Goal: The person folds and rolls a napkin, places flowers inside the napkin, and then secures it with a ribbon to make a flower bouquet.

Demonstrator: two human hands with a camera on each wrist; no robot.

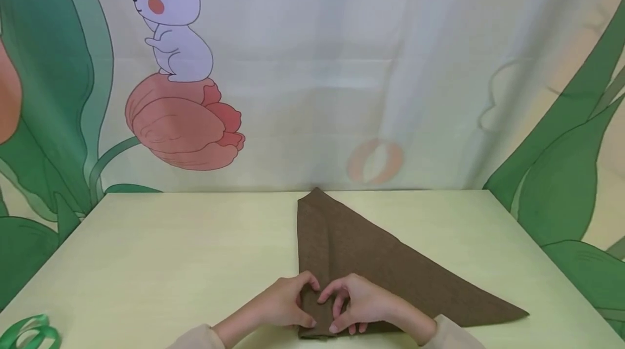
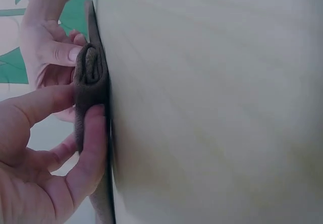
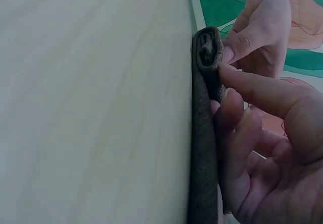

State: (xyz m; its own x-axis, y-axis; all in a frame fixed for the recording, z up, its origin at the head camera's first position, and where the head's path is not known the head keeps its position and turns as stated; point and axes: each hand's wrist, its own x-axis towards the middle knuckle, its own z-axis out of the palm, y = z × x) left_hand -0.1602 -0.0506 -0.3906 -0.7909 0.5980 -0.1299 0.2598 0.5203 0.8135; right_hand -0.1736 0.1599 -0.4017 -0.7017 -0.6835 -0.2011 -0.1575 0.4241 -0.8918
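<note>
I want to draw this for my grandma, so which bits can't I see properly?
- Part of the brown cloth: in the head view, the left hand and right hand cover it.
- Innermost turns of the rolled end: in the right wrist view, too dark and small to count.
- Rest of the green ribbon: cut off by the head view's left and bottom edges.
- Rabbit's ear tops: cut off by the head view's top edge.

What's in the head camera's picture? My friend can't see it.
A person's left hand and right hand hold a folded brown cloth on a pale table. Green ribbon lies at left; behind, a printed rabbit sits on a pink flower.
</note>
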